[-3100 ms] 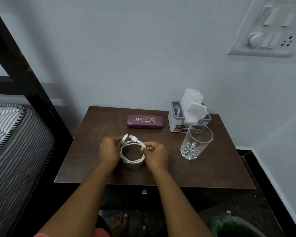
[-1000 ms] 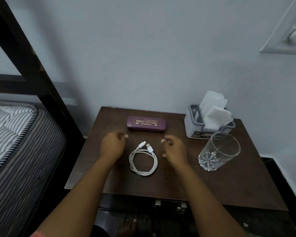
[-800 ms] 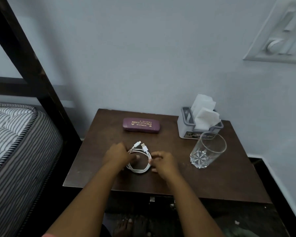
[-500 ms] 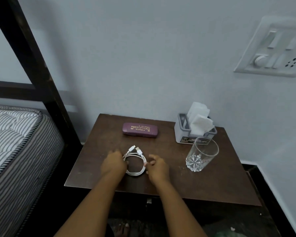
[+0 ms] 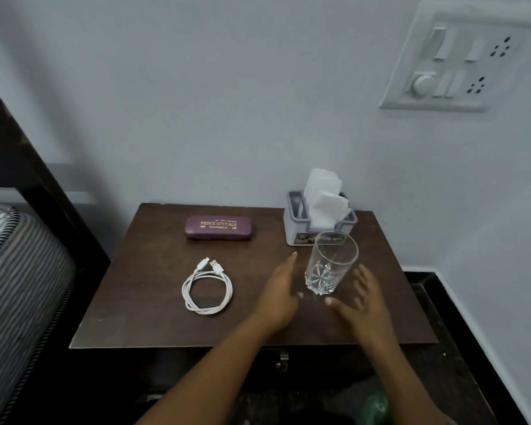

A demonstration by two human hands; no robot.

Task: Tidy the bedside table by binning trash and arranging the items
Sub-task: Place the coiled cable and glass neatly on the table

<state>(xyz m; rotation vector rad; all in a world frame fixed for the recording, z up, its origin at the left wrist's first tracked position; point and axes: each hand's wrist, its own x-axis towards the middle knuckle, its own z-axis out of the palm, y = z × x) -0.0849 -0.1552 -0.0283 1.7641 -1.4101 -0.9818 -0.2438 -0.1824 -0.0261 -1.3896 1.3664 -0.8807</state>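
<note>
Both hands are open with fingers straight, holding nothing: the left hand (image 5: 281, 297) lies just left of the drinking glass (image 5: 330, 265) and the right hand (image 5: 362, 302) just right of it, on its near side. Whether either one touches the glass cannot be told. The glass stands upright on the right half of the bedside table (image 5: 154, 317), just near the tissue holder (image 5: 319, 222) at the far right. A coiled white cable (image 5: 207, 291) lies flat left of centre, well apart from the hands. The purple glasses case (image 5: 218, 228) sits farther back, near the wall.
</note>
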